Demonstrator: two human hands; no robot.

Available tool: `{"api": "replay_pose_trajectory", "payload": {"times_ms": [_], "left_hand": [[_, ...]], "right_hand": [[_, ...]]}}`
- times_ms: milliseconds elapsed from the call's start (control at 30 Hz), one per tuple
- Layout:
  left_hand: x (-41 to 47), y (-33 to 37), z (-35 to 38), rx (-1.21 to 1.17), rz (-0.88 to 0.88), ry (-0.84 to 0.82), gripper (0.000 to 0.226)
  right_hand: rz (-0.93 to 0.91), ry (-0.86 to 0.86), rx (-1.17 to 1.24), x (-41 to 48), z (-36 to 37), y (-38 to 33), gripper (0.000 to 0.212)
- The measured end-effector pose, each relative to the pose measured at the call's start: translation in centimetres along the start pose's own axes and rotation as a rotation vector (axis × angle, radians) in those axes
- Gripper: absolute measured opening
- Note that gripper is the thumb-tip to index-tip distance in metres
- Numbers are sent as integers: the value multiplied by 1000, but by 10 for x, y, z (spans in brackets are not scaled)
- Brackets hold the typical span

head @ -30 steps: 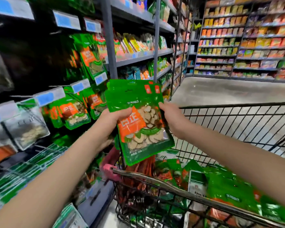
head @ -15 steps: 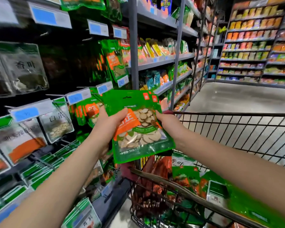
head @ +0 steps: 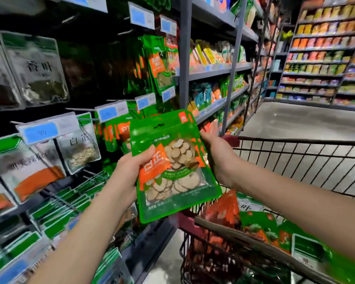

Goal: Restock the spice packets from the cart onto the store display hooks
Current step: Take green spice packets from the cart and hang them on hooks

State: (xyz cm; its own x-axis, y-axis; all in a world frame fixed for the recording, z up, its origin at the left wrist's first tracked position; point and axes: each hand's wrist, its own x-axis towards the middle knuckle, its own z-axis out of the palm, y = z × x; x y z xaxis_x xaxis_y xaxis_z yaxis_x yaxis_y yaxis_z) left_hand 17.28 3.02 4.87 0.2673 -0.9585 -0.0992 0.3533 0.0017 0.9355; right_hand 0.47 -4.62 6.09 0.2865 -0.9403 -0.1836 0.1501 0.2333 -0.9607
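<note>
Head view: step in hand is packet out of cart [head: 295,142], not yet hung.

- Left hand [head: 131,173] grips spice packet [head: 173,169] at left edge, thumb on front.
- Right hand [head: 218,158] holds right edge, fingers wrapped behind.
- Packet upright above cart's near-left corner, just right of display hooks [head: 86,119].
- Glossy flat green pouch; clear window shows pale dried slices; hang hole [head: 159,126] at top.
- Next: likely align hole with thin wire hook, slide on.
</note>
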Motion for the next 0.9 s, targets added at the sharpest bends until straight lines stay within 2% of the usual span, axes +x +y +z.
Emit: {"api": "replay_pose_trajectory", "payload": {"times_ms": [33,100,167,233,333,500,567,667,733,767,833,900], "left_hand": [[3,-2,-5,-16,-8,3,63],[10,-5,-14,-20,-15,18,46],[18,-5,-23,-40,-18,29,39],[29,-5,-35,-34,-14,55,42],[42,-6,-57,-39,-7,93,46],[53,-20,-82,-146,38,159,41],[59,-28,-91,-177,50,190,41],[68,-37,-100,-207,23,201,44],[73,-41,-103,-211,8,192,44],[76,-42,-104,-207,12,191,43],[82,-41,-108,-206,35,191,37],[88,-40,-112,-203,68,191,32]], "right_hand": [[31,4,-2,5,4,2,36],[48,14,-17,12,20,5,31],[16,14,-49,21,38,6,36],[-4,8,-44,32,51,10,34],[-58,16,-42,52,66,18,14],[-62,4,-41,86,85,43,13],[-62,57,-92,100,87,49,10],[-70,72,-190,119,90,55,19],[-40,43,-262,130,91,58,46],[-67,26,-303,133,91,56,44],[-112,-39,-368,140,89,48,17],[-116,-25,-409,150,90,38,20]]}}
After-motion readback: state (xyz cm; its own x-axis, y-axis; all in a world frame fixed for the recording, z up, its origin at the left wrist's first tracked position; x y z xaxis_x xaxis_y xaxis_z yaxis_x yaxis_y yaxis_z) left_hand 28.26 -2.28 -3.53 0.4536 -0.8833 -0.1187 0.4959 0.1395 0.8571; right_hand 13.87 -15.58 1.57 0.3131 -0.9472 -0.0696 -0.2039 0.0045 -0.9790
